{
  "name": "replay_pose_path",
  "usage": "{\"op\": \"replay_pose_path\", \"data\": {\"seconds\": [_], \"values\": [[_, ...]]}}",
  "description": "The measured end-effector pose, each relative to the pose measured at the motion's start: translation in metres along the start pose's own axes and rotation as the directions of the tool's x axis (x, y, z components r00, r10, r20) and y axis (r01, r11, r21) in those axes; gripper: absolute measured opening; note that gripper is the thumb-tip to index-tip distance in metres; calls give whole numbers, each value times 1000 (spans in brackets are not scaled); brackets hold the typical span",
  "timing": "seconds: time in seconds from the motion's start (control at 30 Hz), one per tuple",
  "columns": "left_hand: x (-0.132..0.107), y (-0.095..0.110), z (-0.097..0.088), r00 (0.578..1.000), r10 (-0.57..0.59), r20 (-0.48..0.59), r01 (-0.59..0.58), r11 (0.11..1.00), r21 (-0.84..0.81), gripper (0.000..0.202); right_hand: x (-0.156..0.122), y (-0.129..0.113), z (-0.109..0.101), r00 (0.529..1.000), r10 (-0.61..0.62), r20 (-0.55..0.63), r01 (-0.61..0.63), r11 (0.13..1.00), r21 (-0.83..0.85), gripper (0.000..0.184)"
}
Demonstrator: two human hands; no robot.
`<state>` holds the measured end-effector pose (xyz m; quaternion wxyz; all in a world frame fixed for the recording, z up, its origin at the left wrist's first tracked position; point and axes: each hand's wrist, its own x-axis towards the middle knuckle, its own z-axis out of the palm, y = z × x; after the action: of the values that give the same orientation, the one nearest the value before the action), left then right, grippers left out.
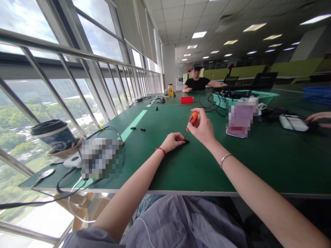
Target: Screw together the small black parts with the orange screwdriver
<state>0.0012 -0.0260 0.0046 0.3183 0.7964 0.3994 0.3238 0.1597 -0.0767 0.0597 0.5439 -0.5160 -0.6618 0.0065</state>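
My right hand (203, 127) grips the orange and black handle of a screwdriver (193, 119), which is tilted with its shaft pointing down. The screwdriver's tip meets a small black part (186, 141) lying on the green table (165, 165). The fingers of my left hand (173, 142) are pinched on the near end of that black part, holding it against the tabletop. Its exact kind is too small to make out. Further left on the table lie two similar small black pieces (142, 129), with another (156, 108) farther back.
At left are a lidded coffee cup (55, 136), cables and a blurred item. A red tray (186, 100), a jar (170, 90) and a teal basket (267, 98) stand farther back. A phone-shaped item (240, 119) lies right. A co-worker sits opposite; another person's hand (319, 117) shows at right.
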Motion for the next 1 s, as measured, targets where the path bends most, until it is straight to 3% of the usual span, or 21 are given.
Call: {"op": "replay_pose_path", "data": {"seconds": [0.1, 0.23, 0.4, 0.6, 0.73, 0.87, 1.0], "values": [[0, 1, 0, 1000, -2, 3, 2, 1000, -3, 11, 1, 1, 0, 1000, -28, -8, 28, 999, -15, 46], [0, 1, 0, 1000, -2, 6, 2, 1000, -11, 11, 2, 0, 1, 999, 22, -36, -26, 993, -113, 39], [1, -2, 1, 1000, 10, -2, -10, 1000, -12, 11, 0, -1, 2, 1000, 4, 13, -4, 1000, -10, 25], [2, -4, 1, 1000, 4, 1, -4, 1000, -11, 11, -1, 1, 1, 999, -35, 12, 35, 999, 10, 50], [1, -2, 1, 1000, 2, 13, -2, 1000, -11, 11, 0, -2, 0, 999, 46, -28, -48, 997, -63, 38], [1, -2, 1, 1000, 5, 7, -5, 1000, -12, 11, 0, -2, 0, 999, 30, 11, -30, 999, 40, 25], [1, -1, 0, 1000, 5, 12, -5, 1000, 4, 10, 0, 2, 1, 1000, -19, 13, 18, 997, 71, 37]]}}
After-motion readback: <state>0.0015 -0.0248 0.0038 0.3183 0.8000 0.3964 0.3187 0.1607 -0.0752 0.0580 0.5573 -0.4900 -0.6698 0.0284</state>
